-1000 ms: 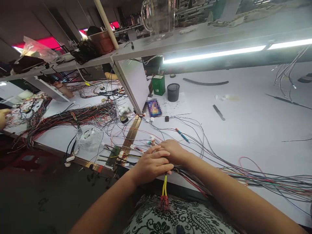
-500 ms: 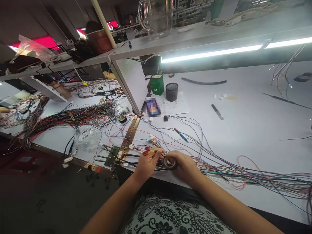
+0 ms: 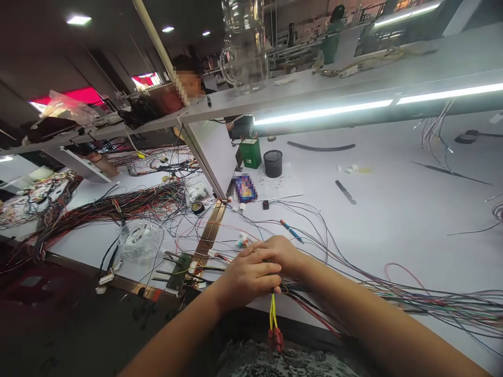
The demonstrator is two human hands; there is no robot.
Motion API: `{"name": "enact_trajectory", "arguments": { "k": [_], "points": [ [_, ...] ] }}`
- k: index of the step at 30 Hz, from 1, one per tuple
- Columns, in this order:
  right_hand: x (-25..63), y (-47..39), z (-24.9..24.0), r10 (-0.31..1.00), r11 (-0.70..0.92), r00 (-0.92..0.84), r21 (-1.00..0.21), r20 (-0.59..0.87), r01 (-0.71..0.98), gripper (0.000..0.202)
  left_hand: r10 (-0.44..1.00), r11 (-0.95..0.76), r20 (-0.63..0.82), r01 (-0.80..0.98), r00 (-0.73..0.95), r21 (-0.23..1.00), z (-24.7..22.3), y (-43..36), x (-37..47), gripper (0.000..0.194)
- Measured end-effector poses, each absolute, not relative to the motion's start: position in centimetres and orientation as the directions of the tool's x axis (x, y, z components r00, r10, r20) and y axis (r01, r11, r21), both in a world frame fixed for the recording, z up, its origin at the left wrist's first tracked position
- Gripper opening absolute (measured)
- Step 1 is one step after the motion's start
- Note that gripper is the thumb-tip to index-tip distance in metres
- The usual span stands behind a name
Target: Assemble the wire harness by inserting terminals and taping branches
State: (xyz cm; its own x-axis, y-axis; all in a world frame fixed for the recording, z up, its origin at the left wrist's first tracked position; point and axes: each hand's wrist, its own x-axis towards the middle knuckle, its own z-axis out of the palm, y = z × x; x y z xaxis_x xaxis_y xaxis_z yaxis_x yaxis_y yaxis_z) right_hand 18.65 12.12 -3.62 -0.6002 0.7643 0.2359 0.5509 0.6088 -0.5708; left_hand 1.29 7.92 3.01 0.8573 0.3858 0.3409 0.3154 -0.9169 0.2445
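Observation:
My left hand [image 3: 251, 276] is closed, its fingers laid across the wire bundle. Below those fingers hang yellow wires [image 3: 272, 310] that end in red connectors [image 3: 276, 339] near my lap. Pressed against it from the right, my right hand [image 3: 286, 254] is closed with fingers curled down; what it holds is hidden. The roll of tape cannot be seen. Red and black wires [image 3: 314, 309] of the bundle run out to the right under my right forearm. A white connector with coloured wires [image 3: 243, 241] lies just beyond my hands.
A green board with metal pins [image 3: 179, 272] sits at the bench edge on the left. Farther back are a blue and orange pen [image 3: 291, 231], a black mesh cup [image 3: 273, 164], a green box [image 3: 250, 153] and a blade-like tool [image 3: 345, 192]. Long wires [image 3: 424, 296] stretch rightward.
The yellow wires with red connectors have swung from pointing left to hanging toward my lap. My left hand has turned over against the right one, and the tape roll has gone from sight.

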Motion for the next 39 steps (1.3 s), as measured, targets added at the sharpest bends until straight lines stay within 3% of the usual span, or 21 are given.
{"name": "enact_trajectory", "arguments": {
  "k": [4, 7, 10, 14, 16, 18, 21, 25, 28, 31, 34, 37, 39],
  "points": [
    [19.5, 9.4, -3.7, 0.865, 0.491, -0.443, -0.580, 0.236, 0.650, 0.008, 0.456, -0.873, 0.278, 0.364, 0.845, 0.325, 2.4, 9.0, 1.5, 0.017],
    [21.1, 6.6, -3.6, 0.918, 0.394, -0.319, -0.622, 0.235, 0.677, 0.015, 0.586, -0.766, 0.264, 0.419, 0.766, 0.487, 1.8, 9.3, 1.5, 0.022],
    [21.5, 4.5, -3.7, 0.887, 0.461, -0.330, -0.661, 0.323, 0.592, 0.020, 0.712, -0.614, 0.215, 0.443, 0.669, 0.654, 1.5, 9.2, 1.7, 0.026],
    [20.0, 3.4, -4.6, 0.785, 0.618, -0.405, -0.551, 0.469, 0.560, 0.043, 0.851, -0.463, 0.215, 0.493, 0.479, 0.736, 1.1, 8.5, 2.0, 0.028],
    [19.6, 3.4, -5.1, 0.788, 0.615, -0.388, -0.576, 0.479, 0.539, 0.043, 0.901, -0.392, 0.214, 0.494, 0.377, 0.776, 0.4, 7.9, 2.0, 0.029],
    [19.6, 3.6, -5.7, 0.880, 0.475, -0.275, -0.743, 0.388, 0.471, 0.037, 0.950, -0.269, 0.158, 0.456, 0.268, 0.848, -0.6, 7.1, 1.8, 0.031],
    [20.2, 4.0, -6.2, 0.989, 0.118, -0.115, -0.957, 0.090, 0.265, 0.028, 0.993, 0.012, -0.046, 0.300, 0.108, 0.954, -2.1, 5.9, 1.9, 0.037],
    [20.1, 4.8, -5.8, 0.985, -0.138, -0.096, -0.989, -0.143, 0.052, 0.032, 0.943, 0.333, -0.332, -0.027, 0.026, 0.943, -2.8, 5.0, 3.0, 0.048],
    [19.8, 5.4, -5.2, 0.970, -0.204, -0.119, -0.975, -0.213, 0.088, 0.036, 0.902, 0.431, -0.427, -0.177, 0.064, 0.885, -2.8, 4.9, 4.0, 0.055],
    [20.3, 5.9, -5.2, 0.965, -0.135, -0.182, -0.950, -0.190, 0.280, 0.030, 0.887, 0.461, -0.451, -0.204, 0.095, 0.864, -3.0, 4.7, 4.4, 0.054],
    [21.6, 5.8, -5.2, 0.970, 0.056, -0.237, -0.883, -0.063, 0.465, 0.035, 0.884, 0.467, -0.453, -0.259, 0.113, 0.846, -3.6, 4.5, 4.3, 0.043],
    [22.4, 5.2, -4.0, 0.927, 0.338, -0.347, -0.720, 0.144, 0.605, 0.057, 0.897, 0.440, -0.432, -0.280, 0.095, 0.853, -4.2, 4.4, 4.2, 0.038],
    [22.3, 4.7, -2.4, 0.858, 0.485, -0.476, -0.610, 0.193, 0.627, 0.062, 0.912, 0.408, -0.403, -0.245, 0.070, 0.880, -4.3, 4.4, 4.2, 0.038]
  ]
}}
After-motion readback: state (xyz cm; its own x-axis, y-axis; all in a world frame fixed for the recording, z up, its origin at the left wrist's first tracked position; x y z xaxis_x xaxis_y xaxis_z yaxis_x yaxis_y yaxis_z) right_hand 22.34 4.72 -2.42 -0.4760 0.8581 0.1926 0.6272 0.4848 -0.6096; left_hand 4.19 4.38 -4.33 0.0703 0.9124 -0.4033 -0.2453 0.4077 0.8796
